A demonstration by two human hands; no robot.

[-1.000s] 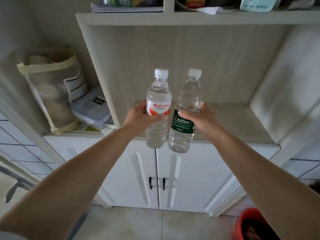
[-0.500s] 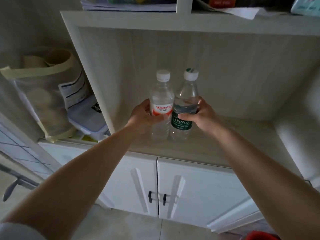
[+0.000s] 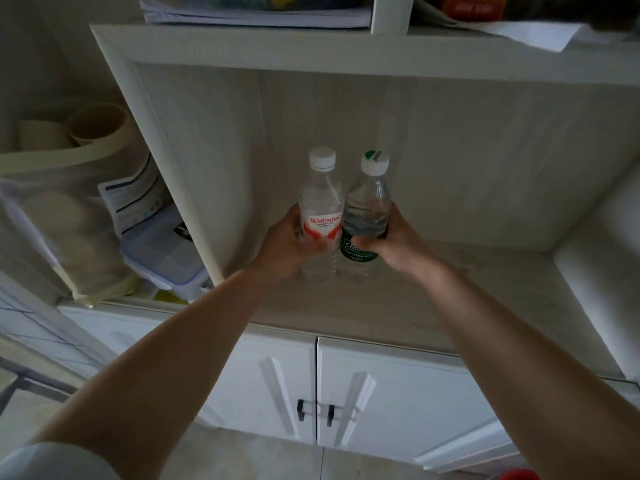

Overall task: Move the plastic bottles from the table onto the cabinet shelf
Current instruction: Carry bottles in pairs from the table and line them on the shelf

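Note:
Two clear plastic water bottles stand upright side by side on the cabinet shelf (image 3: 485,282), touching each other. The red-label bottle (image 3: 320,202) is on the left, with my left hand (image 3: 284,245) wrapped around its middle. The green-label bottle (image 3: 367,209) is on the right, gripped at the label by my right hand (image 3: 398,242). Both have white caps. Their bases look set down on the shelf surface, partly hidden by my hands.
A divider panel (image 3: 173,161) bounds the shelf on the left; beyond it sit a plastic food box (image 3: 162,261) and a cloth bag (image 3: 69,220). An upper shelf (image 3: 346,50) carries papers. The shelf's right half is bare. White cabinet doors (image 3: 381,393) lie below.
Both hands carried the bottles forward from in front of the cabinet, into the shelf opening, and lowered them onto the shelf surface. The camera moved closer.

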